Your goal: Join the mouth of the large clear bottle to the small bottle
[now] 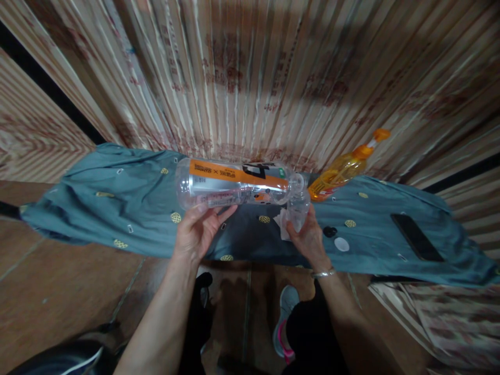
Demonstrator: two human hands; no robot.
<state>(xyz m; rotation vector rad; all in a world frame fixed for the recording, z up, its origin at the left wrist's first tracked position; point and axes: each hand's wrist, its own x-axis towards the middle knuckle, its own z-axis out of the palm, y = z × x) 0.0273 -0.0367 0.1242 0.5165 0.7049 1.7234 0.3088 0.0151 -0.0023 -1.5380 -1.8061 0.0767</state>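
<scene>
A large clear plastic bottle point(234, 183) with an orange and silver label lies sideways, its narrow end pointing right. My left hand point(199, 229) supports it from below, near its base, with the fingertips partly hidden by the bottle. At the bottle's right end my right hand point(308, 237) grips a small clear plastic container point(297, 208). The two clear pieces overlap there, and I cannot tell whether they are joined. A white tissue point(282, 225) shows beside the right thumb. Just beyond that hand is an orange pump bottle point(336, 174), tilted in view.
A narrow board is covered by a teal cloth point(144, 208) with yellow prints. On its right side are a black phone point(416, 237), a white round disc point(341, 244) and a small black object point(330, 231). A pleated curtain point(242, 78) hangs behind.
</scene>
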